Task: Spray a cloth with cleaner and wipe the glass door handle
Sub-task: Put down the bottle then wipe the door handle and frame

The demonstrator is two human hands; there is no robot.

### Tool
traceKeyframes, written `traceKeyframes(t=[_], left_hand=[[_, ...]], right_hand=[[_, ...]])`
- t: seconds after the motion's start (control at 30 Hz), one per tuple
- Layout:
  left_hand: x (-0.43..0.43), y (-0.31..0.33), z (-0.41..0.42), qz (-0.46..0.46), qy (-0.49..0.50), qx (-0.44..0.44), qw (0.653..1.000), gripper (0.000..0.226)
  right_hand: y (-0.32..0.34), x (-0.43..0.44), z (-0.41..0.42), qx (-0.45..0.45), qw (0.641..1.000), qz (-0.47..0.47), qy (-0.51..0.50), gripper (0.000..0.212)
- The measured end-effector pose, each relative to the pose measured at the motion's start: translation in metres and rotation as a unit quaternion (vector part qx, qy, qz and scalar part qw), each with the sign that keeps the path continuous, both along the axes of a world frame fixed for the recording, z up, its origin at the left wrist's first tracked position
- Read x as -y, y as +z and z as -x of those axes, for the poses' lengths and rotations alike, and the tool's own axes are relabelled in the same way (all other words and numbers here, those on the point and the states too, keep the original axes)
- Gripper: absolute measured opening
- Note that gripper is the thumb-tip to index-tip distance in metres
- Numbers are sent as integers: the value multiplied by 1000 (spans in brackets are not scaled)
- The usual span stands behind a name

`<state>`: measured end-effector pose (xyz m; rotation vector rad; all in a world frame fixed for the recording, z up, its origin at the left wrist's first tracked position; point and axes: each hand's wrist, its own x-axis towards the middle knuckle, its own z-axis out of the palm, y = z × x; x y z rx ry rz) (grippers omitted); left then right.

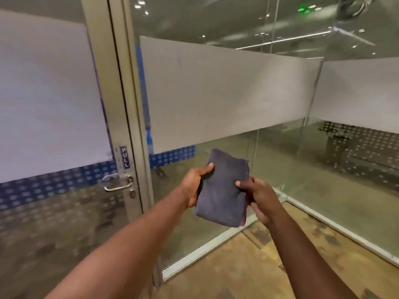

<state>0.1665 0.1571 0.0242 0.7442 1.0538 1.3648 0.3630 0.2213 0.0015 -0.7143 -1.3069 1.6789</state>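
A folded grey cloth [222,186] is held up in front of me with both hands. My left hand [195,184] grips its left edge, thumb on the front. My right hand [259,197] pinches its right edge, thumb across the front. The metal lever door handle [117,184] sits on the glass door's frame to the left, well apart from the cloth, under a small "PULL" sign [124,157]. No spray bottle is in view.
The glass door [54,126] with a frosted band and blue dotted strip fills the left. Glass partition walls [237,93] with frosted bands stand ahead and at the right, meeting at a corner. Brown floor [248,266] lies below.
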Motion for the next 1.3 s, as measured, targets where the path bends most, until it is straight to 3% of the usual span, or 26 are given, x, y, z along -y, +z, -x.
traceKeyframes(t=[0.27, 0.43, 0.57, 0.7, 0.93, 0.97, 1.1, 1.2, 1.3], left_hand=[[57, 8, 117, -14, 141, -52, 988, 36], [75, 0, 174, -55, 208, -44, 976, 54], [73, -14, 208, -60, 242, -52, 967, 48], [63, -27, 235, -46, 258, -93, 961, 40], [26, -41, 285, 25, 258, -253, 932, 32], [19, -41, 294, 37, 256, -286, 923, 34], [-2, -50, 323, 66, 265, -371, 888, 34], [-13, -60, 341, 78, 279, -399, 870, 34], [-20, -67, 354, 87, 262, -431, 859, 38]], right_hand=[[15, 22, 131, -75, 990, 19, 121, 42], [13, 33, 192, -116, 967, 94, 208, 48], [-4, 32, 230, -154, 923, 227, 271, 65], [-27, 23, 260, -175, 867, 311, 348, 61], [-61, -16, 330, -217, 784, 315, 488, 81], [-63, -25, 338, -216, 785, 317, 487, 86], [-76, -55, 368, -150, 843, 293, 425, 90], [-82, -63, 386, -117, 831, 321, 438, 71], [-89, -65, 401, -49, 856, 314, 407, 53]])
